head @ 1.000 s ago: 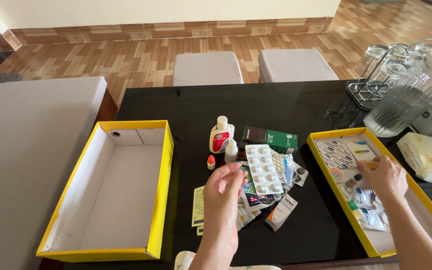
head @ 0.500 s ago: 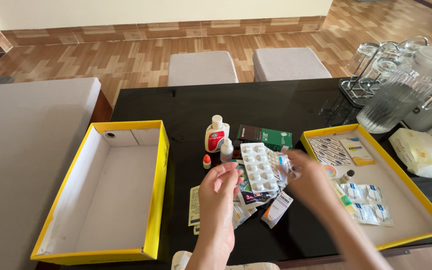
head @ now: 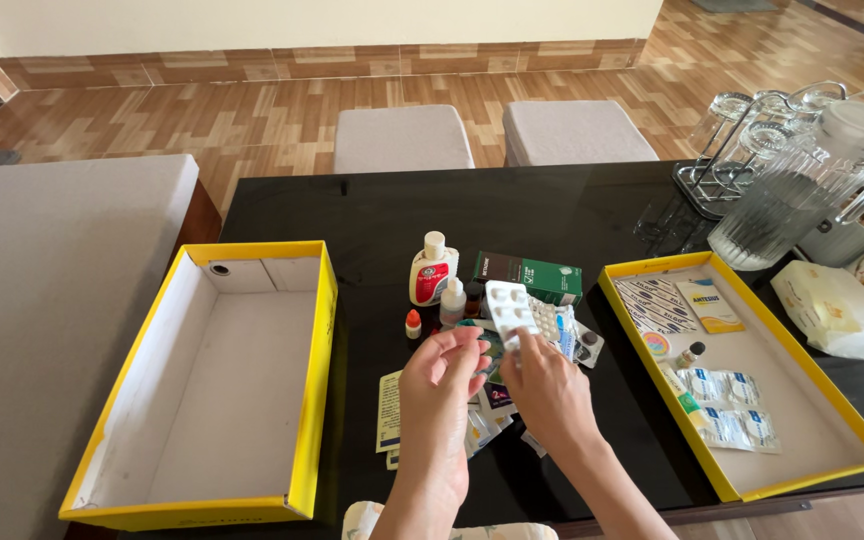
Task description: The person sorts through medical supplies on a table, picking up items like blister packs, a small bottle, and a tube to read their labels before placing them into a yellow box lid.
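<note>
While the left hand [head: 442, 385] hovers half-curled, holding nothing visible, the right hand [head: 544, 385] pinches the white blister pack [head: 508, 305], atop the medicine pile [head: 512, 340] between two yellow boxes [head: 312, 340].

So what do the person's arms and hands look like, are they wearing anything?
Both arms are bare, with no sleeves showing. The left hand and the right hand wear no gloves, and I see no rings, watch or bracelet. The fingers look slim, with short nails.
</note>
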